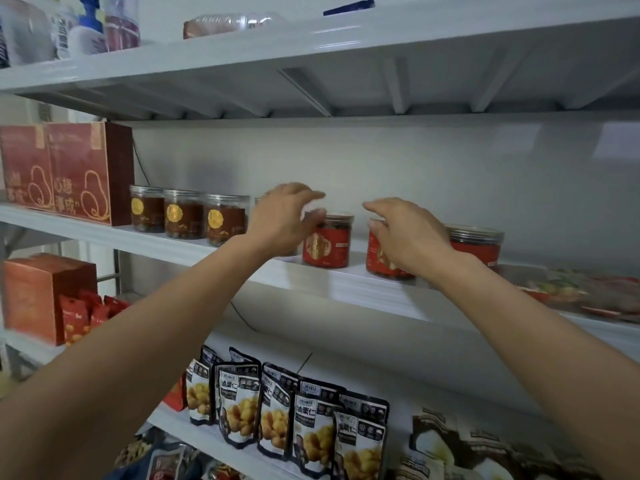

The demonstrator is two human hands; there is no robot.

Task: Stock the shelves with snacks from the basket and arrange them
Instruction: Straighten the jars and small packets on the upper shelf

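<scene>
Three red-labelled clear jars stand in a row on the middle white shelf (346, 289). My left hand (284, 220) hovers with fingers spread, its thumb by the lid of the left red jar (327, 245). It hides most of another jar behind it, whose lid edge (259, 201) shows. My right hand (408, 237) lies over the middle red jar (381, 270), thumb against its side and fingers stretched out above the lid. To its right, the third red jar (479, 247) stands untouched. Three brown-filled jars (183, 218) line up to the left.
Dark red boxes (69, 171) fill the shelf's left end and flat packets (571, 289) its right end. Above are bottles (86, 29). Below stand chestnut pouches (277, 417), an orange box (31, 292) and small red bags (86, 313). Loose bags (162, 462) lie at the bottom.
</scene>
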